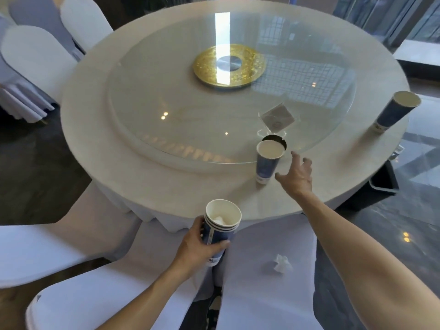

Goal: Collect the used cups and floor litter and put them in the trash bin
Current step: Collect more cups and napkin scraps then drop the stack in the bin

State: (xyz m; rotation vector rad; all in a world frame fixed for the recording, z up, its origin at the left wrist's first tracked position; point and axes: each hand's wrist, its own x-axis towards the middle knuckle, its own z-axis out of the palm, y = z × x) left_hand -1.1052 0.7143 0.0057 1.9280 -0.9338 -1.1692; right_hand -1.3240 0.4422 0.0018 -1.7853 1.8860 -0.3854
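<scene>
round table (pixel 147 186); blue cup (pixel 267 161) print unreadable.

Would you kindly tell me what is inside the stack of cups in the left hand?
A crumpled white tissue lies inside the top cup of the stack of cups held by the left hand. Anything beneath it is hidden.

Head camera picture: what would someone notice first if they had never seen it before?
Probably the big round table with its glass turntable and the shiny gold disc in the middle. Next, the left hand holding a stack of blue paper cups at the table's near edge, while the open right hand reaches toward a single blue cup standing by the glass rim.
</scene>
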